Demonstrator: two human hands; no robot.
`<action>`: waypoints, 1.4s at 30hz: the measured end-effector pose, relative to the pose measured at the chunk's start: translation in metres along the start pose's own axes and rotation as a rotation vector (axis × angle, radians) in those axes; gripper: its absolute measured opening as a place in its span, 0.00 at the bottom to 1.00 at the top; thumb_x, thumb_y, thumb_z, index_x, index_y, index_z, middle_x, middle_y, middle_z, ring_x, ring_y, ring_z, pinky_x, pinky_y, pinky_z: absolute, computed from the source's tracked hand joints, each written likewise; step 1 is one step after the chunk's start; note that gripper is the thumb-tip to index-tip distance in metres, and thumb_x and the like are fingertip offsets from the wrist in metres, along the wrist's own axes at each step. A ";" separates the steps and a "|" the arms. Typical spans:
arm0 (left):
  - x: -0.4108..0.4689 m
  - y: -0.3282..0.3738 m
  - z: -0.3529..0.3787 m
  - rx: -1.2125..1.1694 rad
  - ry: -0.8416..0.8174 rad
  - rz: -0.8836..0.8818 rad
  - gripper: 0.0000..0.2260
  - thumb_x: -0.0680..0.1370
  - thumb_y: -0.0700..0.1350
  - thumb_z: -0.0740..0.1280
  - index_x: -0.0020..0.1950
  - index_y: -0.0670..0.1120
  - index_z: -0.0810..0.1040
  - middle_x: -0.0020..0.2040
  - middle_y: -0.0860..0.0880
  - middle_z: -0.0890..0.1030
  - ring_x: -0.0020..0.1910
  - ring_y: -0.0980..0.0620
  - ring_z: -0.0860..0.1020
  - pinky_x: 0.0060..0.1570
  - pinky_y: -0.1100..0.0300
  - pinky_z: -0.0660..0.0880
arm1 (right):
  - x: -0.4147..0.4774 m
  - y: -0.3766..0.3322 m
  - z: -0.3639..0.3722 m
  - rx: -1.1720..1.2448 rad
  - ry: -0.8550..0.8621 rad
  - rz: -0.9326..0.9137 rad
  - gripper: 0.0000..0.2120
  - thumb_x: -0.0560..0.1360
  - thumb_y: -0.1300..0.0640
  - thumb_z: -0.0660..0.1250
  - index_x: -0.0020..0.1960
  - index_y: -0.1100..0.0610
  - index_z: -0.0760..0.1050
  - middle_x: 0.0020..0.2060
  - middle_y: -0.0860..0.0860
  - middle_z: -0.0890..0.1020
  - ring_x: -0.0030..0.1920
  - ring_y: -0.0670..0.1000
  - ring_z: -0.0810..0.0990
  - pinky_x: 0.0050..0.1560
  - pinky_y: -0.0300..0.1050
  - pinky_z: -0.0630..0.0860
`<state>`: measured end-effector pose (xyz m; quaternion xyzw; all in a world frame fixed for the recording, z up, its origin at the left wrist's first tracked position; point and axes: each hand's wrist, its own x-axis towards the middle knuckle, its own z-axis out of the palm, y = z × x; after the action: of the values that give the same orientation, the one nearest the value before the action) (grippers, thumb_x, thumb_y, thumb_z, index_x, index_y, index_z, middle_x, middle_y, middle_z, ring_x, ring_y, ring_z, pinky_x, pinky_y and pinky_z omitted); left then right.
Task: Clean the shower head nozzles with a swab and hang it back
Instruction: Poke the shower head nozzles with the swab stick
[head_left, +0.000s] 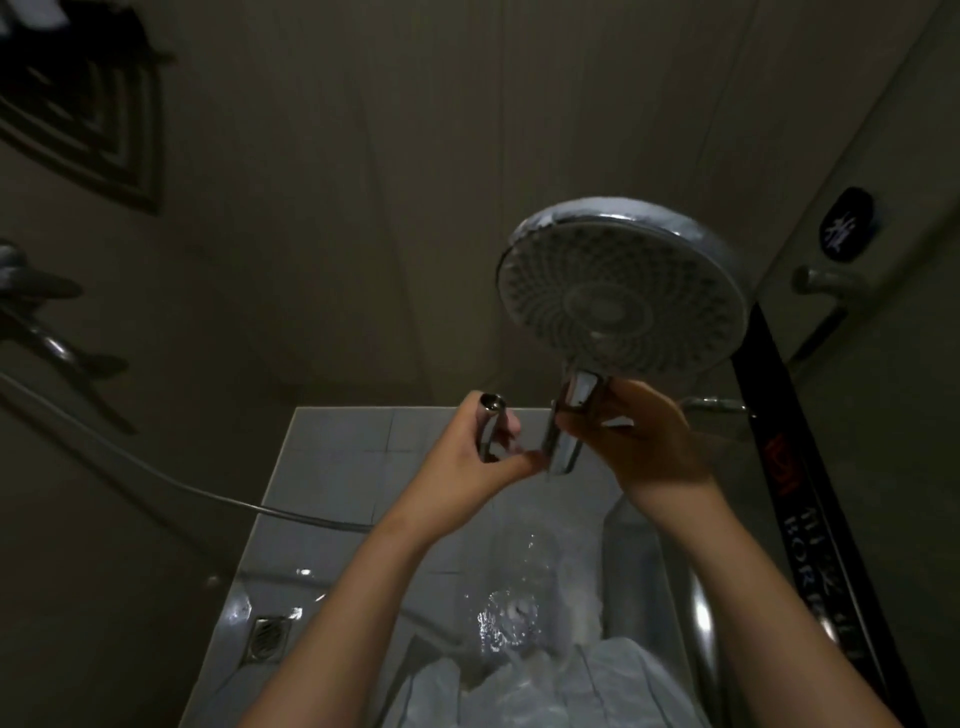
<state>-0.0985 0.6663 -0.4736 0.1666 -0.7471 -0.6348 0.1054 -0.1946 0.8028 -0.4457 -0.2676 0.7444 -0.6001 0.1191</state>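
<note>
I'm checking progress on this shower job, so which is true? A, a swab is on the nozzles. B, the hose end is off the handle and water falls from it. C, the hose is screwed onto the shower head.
B: the left hand holds the hose end apart from the shower head handle in the right hand, and water splashes below.

Right hand (631, 436) hides part of shower head (621, 288) handle; rack (78, 104) cut off
</note>
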 end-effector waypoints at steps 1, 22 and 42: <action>0.003 0.001 -0.001 -0.020 -0.004 -0.003 0.15 0.69 0.37 0.75 0.50 0.45 0.73 0.45 0.49 0.78 0.45 0.58 0.78 0.47 0.61 0.75 | 0.000 -0.001 -0.001 -0.007 -0.023 -0.006 0.13 0.68 0.71 0.71 0.42 0.54 0.75 0.34 0.41 0.77 0.33 0.30 0.77 0.34 0.23 0.71; 0.017 -0.006 -0.053 0.145 0.070 -0.067 0.30 0.59 0.53 0.73 0.57 0.42 0.76 0.47 0.48 0.84 0.46 0.53 0.83 0.47 0.51 0.81 | 0.025 -0.021 0.072 -0.023 -0.189 -0.101 0.18 0.66 0.69 0.74 0.38 0.45 0.76 0.35 0.38 0.82 0.36 0.37 0.79 0.37 0.33 0.76; 0.035 0.019 -0.220 0.013 0.392 0.043 0.15 0.68 0.33 0.72 0.52 0.36 0.73 0.44 0.43 0.79 0.42 0.56 0.78 0.40 0.66 0.74 | 0.132 -0.103 0.214 -0.065 -0.471 -0.319 0.04 0.70 0.61 0.72 0.39 0.54 0.78 0.36 0.48 0.84 0.38 0.39 0.81 0.40 0.36 0.77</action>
<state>-0.0522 0.4549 -0.4193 0.2714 -0.7197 -0.5831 0.2613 -0.1710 0.5398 -0.3823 -0.5169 0.6635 -0.5085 0.1845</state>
